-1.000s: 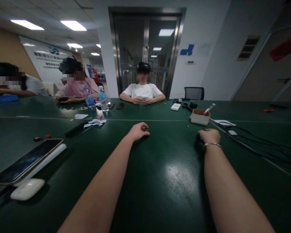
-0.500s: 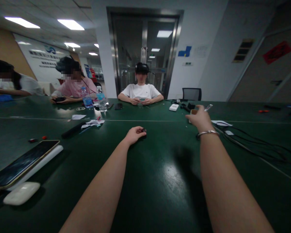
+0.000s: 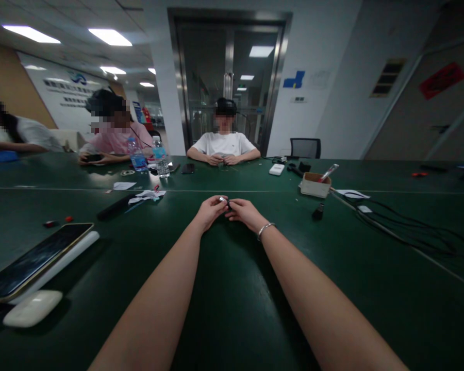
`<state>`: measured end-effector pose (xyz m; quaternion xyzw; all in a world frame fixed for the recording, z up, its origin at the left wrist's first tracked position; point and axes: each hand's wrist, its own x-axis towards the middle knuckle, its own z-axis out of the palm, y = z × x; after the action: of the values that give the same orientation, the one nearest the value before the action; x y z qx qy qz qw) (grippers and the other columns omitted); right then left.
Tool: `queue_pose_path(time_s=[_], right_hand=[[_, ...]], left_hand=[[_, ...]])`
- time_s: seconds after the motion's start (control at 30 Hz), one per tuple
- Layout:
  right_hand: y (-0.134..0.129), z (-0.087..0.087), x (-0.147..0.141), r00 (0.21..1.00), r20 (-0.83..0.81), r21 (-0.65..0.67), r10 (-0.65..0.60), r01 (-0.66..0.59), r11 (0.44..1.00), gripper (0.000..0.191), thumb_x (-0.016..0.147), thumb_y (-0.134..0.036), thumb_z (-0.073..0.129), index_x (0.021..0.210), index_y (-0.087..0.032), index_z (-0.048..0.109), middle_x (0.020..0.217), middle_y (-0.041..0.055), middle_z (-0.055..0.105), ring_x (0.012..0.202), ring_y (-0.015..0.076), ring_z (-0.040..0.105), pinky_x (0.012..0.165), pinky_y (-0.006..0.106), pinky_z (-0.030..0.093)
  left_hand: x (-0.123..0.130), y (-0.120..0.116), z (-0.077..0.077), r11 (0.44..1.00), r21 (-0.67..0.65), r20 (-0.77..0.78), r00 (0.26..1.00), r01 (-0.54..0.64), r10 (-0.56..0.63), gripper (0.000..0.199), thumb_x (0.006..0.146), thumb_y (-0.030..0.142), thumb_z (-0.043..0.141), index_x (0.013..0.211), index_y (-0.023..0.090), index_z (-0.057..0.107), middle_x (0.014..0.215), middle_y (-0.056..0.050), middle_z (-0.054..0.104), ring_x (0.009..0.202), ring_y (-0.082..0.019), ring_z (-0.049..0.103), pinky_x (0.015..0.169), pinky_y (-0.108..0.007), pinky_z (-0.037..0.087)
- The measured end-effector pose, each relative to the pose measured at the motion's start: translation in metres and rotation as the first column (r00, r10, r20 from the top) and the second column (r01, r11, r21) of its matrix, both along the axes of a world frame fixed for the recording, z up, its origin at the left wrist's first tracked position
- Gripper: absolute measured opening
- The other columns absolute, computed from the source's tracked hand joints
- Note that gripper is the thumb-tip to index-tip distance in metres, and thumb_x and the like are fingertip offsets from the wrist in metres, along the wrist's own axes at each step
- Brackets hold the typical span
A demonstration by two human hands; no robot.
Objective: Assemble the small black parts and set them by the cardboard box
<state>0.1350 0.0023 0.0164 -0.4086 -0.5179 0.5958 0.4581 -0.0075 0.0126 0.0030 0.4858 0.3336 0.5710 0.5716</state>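
My left hand [image 3: 210, 212] is closed in a pinch above the green table, on a small dark object with a shiny silver part [image 3: 223, 200]. My right hand [image 3: 245, 213], a silver bracelet at its wrist, meets it from the right. Its thumb and fingers are pinched together at the dark end of the object; whether it holds a separate piece is too small to tell. Farther right stands a small open box [image 3: 315, 186] with a clear, stick-like item [image 3: 329, 172] leaning out. A small black piece [image 3: 317, 212] lies in front of that box.
Black cables [image 3: 406, 226] run across the right side of the table [image 3: 232, 299]. At left lie a phone [image 3: 38, 260] on a white block and a white rounded case [image 3: 33, 308]. Water bottles [image 3: 161, 158] stand at the far left. A person [image 3: 224, 141] sits opposite.
My right hand has come from over the box at right to my left hand, its fingers now pinched. The box and the black piece beside it are now uncovered. My left hand stays nearly in place.
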Motion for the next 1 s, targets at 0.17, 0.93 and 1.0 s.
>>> queue_pose_path(time_s=[0.17,0.93,1.0], right_hand=[[0.007,-0.011,0.016,0.995,-0.026,0.043,-0.095,0.096,0.994,0.021,0.078,-0.004,0.064,0.097,-0.013,0.059,0.067,0.0014,0.065,0.052,0.0084,0.062,0.048,0.016,0.052],[0.005,-0.012,0.03,0.987,-0.162,-0.002,-0.024,0.024,1.0,0.023,0.076,0.007,0.058,0.086,-0.012,0.066,0.09,0.0062,0.066,0.085,0.0134,0.066,0.084,0.029,0.057],[0.003,-0.011,0.031,0.986,-0.168,-0.01,-0.008,0.006,1.0,0.022,0.076,0.007,0.057,0.086,-0.011,0.066,0.09,0.007,0.066,0.084,0.0132,0.067,0.084,0.028,0.057]], left_hand=[[0.001,0.002,-0.007,0.991,0.132,-0.249,0.966,-0.031,0.064,0.026,0.068,0.012,0.068,0.093,0.013,0.061,0.087,-0.005,0.063,0.083,-0.014,0.062,0.085,-0.036,0.051],[-0.01,-0.008,0.004,0.964,0.261,-0.813,0.525,-0.059,0.252,0.044,0.081,0.055,0.044,0.069,0.018,0.066,0.06,-0.002,0.064,0.056,-0.015,0.055,0.057,-0.027,0.036],[-0.009,-0.009,0.006,0.965,0.256,-0.823,0.511,-0.057,0.248,0.049,0.082,0.058,0.04,0.064,0.019,0.065,0.056,-0.002,0.062,0.054,-0.016,0.055,0.056,-0.027,0.035]])
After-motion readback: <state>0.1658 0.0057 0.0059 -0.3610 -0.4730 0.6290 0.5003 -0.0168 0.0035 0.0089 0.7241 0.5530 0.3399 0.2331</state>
